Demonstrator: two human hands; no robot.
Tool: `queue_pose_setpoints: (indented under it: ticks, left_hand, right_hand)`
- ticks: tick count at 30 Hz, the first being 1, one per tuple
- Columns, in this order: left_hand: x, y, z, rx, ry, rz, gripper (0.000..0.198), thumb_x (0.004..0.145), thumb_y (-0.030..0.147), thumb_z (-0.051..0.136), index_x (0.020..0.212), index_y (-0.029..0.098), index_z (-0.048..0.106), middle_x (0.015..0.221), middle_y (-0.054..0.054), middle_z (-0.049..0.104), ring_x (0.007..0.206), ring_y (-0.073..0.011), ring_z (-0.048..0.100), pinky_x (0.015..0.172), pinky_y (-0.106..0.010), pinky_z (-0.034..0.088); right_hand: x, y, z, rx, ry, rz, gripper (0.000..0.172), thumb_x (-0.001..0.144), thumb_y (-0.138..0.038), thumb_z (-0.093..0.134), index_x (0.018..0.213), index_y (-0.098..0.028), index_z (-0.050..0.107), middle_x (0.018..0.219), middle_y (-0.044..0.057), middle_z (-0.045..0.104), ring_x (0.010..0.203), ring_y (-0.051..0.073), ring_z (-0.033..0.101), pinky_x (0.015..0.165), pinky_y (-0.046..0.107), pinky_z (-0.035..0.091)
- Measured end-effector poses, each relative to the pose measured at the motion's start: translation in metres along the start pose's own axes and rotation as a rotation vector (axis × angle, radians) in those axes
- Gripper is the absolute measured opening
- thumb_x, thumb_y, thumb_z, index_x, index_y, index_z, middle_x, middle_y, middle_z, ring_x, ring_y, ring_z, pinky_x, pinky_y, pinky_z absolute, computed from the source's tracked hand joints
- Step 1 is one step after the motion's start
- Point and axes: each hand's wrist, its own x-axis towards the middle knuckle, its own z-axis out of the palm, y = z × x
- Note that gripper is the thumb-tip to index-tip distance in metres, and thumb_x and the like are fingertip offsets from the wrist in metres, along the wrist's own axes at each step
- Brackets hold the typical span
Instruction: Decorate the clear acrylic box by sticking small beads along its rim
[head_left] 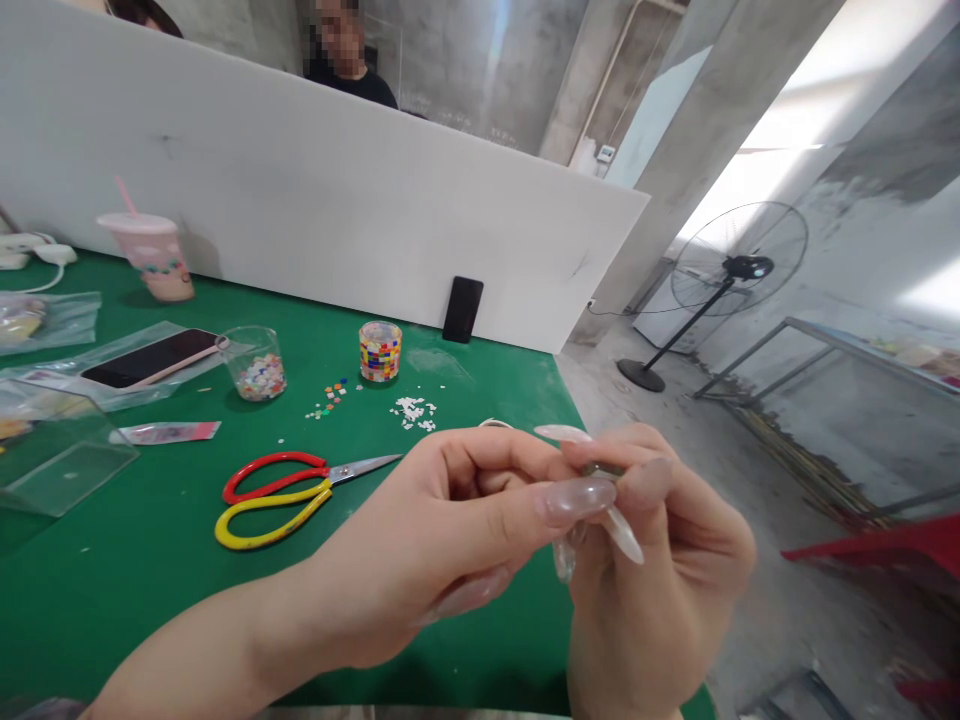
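Observation:
My left hand point(480, 520) and my right hand point(652, 540) meet above the right part of the green table, fingertips pinched together. Between them is a small dark piece point(602, 469), mostly covered by fingers and long nails, so its kind cannot be made out. Left of my left hand lies a pair of scissors point(300, 490) with one red and one yellow handle. Beyond the hands, loose white chips point(414, 411) are scattered near a cup covered in coloured mosaic tiles point(380, 355). Part of a pale round rim point(495, 423) shows behind my left hand.
A clear cup of small pieces point(262, 375), a phone point(154, 360), a tube point(171, 432) and a clear box point(67, 450) sit left. A pink drink cup point(154, 255) and an upright black phone point(463, 310) stand by the white partition point(337, 200). A person point(349, 60) is behind it.

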Motion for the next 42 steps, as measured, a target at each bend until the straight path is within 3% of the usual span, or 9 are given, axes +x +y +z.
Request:
queue_pose_setpoints:
  ticks: [11,20,33,42]
  left_hand:
    - [-0.0001,-0.0007,0.0005,-0.071,-0.021,-0.025,0.029,0.083,0.046,0.076,0.08,0.019,0.066,0.051,0.009,0.04,0.039,-0.0018,0.026,0.036,-0.017,0.014]
    - [-0.0008,0.0003,0.0039,-0.148,-0.103,-0.007,0.025,0.091,0.037,0.069,0.078,0.016,0.067,0.041,0.012,0.033,0.032,-0.0002,0.017,0.035,-0.019,0.008]
    - [-0.0012,-0.0016,0.0022,-0.22,-0.138,-0.039,0.025,0.095,0.037,0.065,0.081,0.016,0.066,0.039,0.012,0.029,0.033,-0.0012,0.015,0.042,-0.018,0.016]
    - [-0.0004,-0.0021,0.0008,-0.239,-0.151,-0.021,0.025,0.098,0.037,0.061,0.087,0.017,0.071,0.039,0.012,0.028,0.032,-0.0021,0.012,0.042,-0.017,0.018]
  right_hand:
    - [-0.0002,-0.0036,0.001,-0.024,0.022,-0.011,0.021,0.097,-0.029,0.06,0.088,-0.031,0.08,0.07,-0.001,0.065,0.059,0.011,0.056,0.052,0.026,0.044]
    - [-0.0031,-0.0014,-0.0006,-0.032,-0.007,-0.014,0.025,0.1,-0.03,0.055,0.093,-0.032,0.079,0.067,-0.002,0.064,0.056,0.011,0.055,0.05,0.025,0.043]
    - [-0.0025,-0.0007,0.0,0.043,0.011,0.051,0.024,0.099,-0.027,0.057,0.091,-0.029,0.08,0.063,-0.003,0.06,0.058,0.01,0.052,0.055,0.025,0.043]
    - [-0.0064,0.0036,-0.0034,0.034,0.023,0.084,0.021,0.097,-0.023,0.06,0.084,-0.029,0.077,0.08,-0.002,0.071,0.07,0.012,0.062,0.064,0.027,0.049]
